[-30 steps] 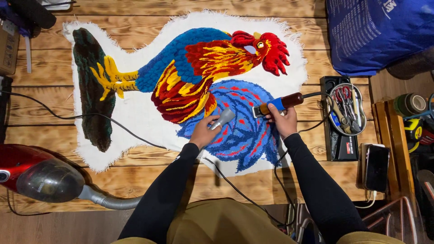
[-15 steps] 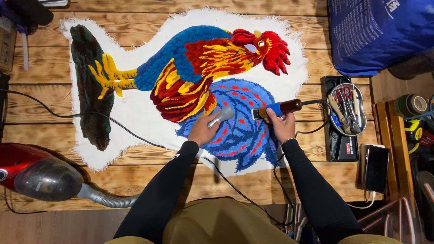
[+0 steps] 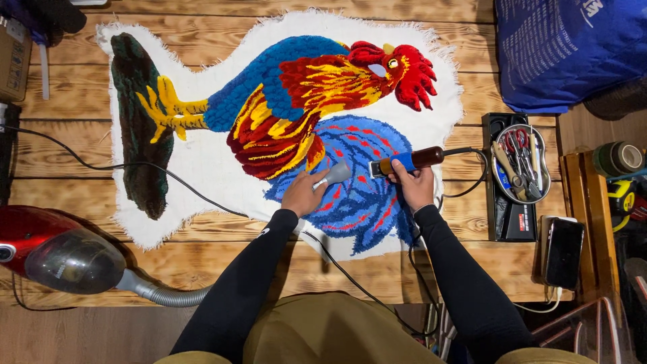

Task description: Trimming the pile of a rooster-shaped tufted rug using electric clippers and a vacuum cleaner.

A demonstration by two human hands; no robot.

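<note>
A tufted rug [image 3: 202, 162] showing a colourful rooster lies flat on a wooden table [image 3: 81, 135]. My left hand [image 3: 303, 194] grips a grey vacuum nozzle [image 3: 331, 175] pressed onto the blue tail feathers. My right hand [image 3: 412, 185] holds a corded trimmer [image 3: 406, 162] with a brown and blue handle, its head pointing left onto the same blue area. The two tools are a short way apart.
A red vacuum cleaner [image 3: 54, 253] with a grey hose sits at the lower left. A black cable [image 3: 135, 165] crosses the rug. A metal dish of scissors [image 3: 519, 162] on a black tray, a phone [image 3: 563, 251], tape rolls [image 3: 617, 158] and a blue bag [image 3: 573, 47] are on the right.
Both hands with their tools have shifted slightly left and down over the blue feathers; the trimmer head has come closer to the nozzle.
</note>
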